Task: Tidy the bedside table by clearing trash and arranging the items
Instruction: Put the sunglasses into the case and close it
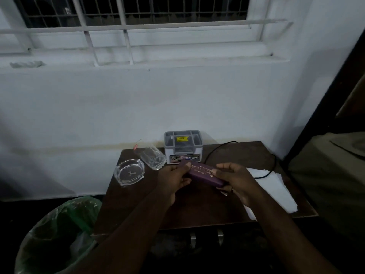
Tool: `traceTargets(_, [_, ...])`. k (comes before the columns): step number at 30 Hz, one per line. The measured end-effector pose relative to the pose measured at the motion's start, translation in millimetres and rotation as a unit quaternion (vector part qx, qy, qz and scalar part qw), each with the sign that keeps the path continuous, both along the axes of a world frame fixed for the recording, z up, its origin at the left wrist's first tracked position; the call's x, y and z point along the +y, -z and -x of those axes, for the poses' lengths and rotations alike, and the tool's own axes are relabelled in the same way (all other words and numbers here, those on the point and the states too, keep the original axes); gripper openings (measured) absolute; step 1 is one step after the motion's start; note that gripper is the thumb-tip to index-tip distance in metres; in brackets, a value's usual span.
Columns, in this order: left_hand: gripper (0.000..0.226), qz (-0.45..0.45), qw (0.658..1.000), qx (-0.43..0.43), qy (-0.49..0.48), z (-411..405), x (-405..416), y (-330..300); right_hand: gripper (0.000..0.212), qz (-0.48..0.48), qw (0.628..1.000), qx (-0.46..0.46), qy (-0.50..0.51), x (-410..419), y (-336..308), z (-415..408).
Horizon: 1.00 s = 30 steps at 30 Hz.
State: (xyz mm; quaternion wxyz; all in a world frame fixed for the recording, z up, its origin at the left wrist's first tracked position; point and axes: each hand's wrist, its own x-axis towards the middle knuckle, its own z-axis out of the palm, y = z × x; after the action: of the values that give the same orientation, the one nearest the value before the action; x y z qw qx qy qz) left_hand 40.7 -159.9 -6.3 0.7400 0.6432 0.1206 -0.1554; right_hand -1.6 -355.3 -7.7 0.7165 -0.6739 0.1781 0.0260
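Note:
A purple spectacle case (pixel 204 175) with gold lettering is held above the dark wooden bedside table (pixel 197 210). My left hand (pixel 173 180) grips its left end and my right hand (pixel 237 180) grips its right end. Behind the case a grey plastic organiser (pixel 182 146) stands against the wall. A clear drinking glass (pixel 151 155) stands to its left, and a glass ashtray (pixel 129 172) rests at the table's left edge. White paper (pixel 274 188) lies on the right part of the table, partly under my right hand.
A black cable (pixel 273 161) runs across the table's back right. A bin with a green liner (pixel 57 234) stands on the floor left of the table. White wall and a barred window (pixel 126 16) lie behind. Dark furniture (pixel 331 175) stands at the right.

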Motion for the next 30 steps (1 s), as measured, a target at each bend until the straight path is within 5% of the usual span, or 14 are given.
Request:
traceTargets(6, [0.035, 0.036, 0.999, -0.019, 0.033, -30.3, -70.0, -23.2, 0.036, 0.049, 0.997, -0.065, 0.018, -54.1, -22.7, 3.2])
traceTargets(12, [0.057, 0.088, 0.993, -0.059, 0.058, -61.7, -140.9, -24.9, 0.051, 0.226, 0.963, -0.089, 0.116, -90.4, -20.5, -15.4])
traceTargets(15, [0.069, 0.04, 0.991, -0.078, 0.105, -71.1, -164.6, -17.1, 0.059, 0.341, 0.922, -0.079, 0.168, -96.0, -6.9, -28.3])
traceTargets(19, [0.033, -0.005, 0.982, -0.09, 0.166, -75.8, -185.2, -3.7, 0.062, 0.44, 0.875, -0.056, 0.194, -100.3, 13.6, -38.7])
traceTargets(26, [0.054, -0.076, 0.955, -0.122, 0.258, -66.7, -189.9, 9.5, 0.073, 0.556, 0.795, 0.042, 0.238, -100.1, 46.5, -56.3])
traceTargets(30, [0.039, -0.174, 0.943, -0.201, 0.199, -69.8, -174.2, 22.8, 0.073, 0.602, 0.765, 0.035, 0.225, -101.4, 45.3, -54.0])
